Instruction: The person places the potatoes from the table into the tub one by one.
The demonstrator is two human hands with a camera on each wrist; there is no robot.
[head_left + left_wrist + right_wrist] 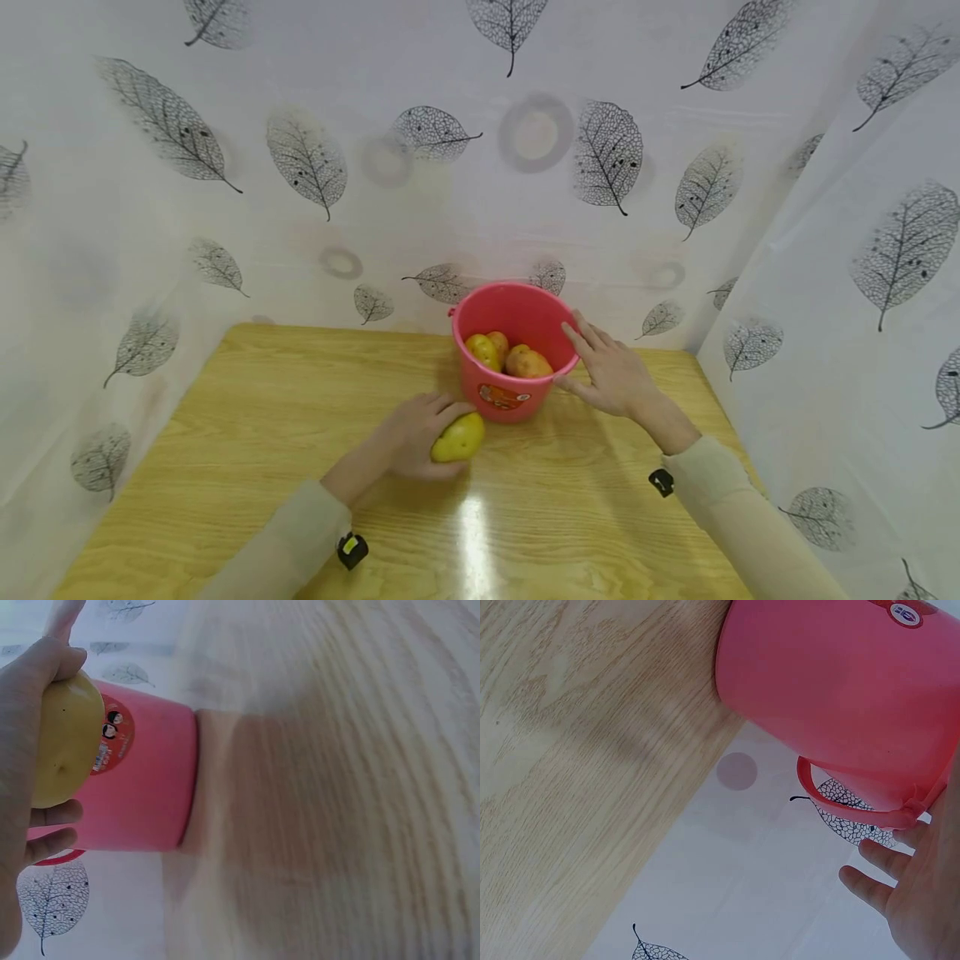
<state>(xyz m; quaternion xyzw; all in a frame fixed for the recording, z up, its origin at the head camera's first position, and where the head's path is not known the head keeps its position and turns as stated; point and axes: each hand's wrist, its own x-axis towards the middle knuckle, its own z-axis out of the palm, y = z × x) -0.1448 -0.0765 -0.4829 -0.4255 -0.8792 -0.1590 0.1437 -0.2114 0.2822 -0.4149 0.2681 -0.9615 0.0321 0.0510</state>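
My left hand grips a yellow potato just in front of the pink bucket, a little above the wooden table. In the left wrist view the potato lies between thumb and fingers and overlaps the bucket's labelled side. Several potatoes lie inside the upright bucket. At the bucket's right rim is my right hand, its fingers spread and fairly straight. The right wrist view has its fingertips beside the bucket's hanging pink handle.
The wooden table carries the bucket near its back edge. White sheeting with a leaf print rises behind the table and along both sides. Dark devices sit at the cuffs of both sleeves.
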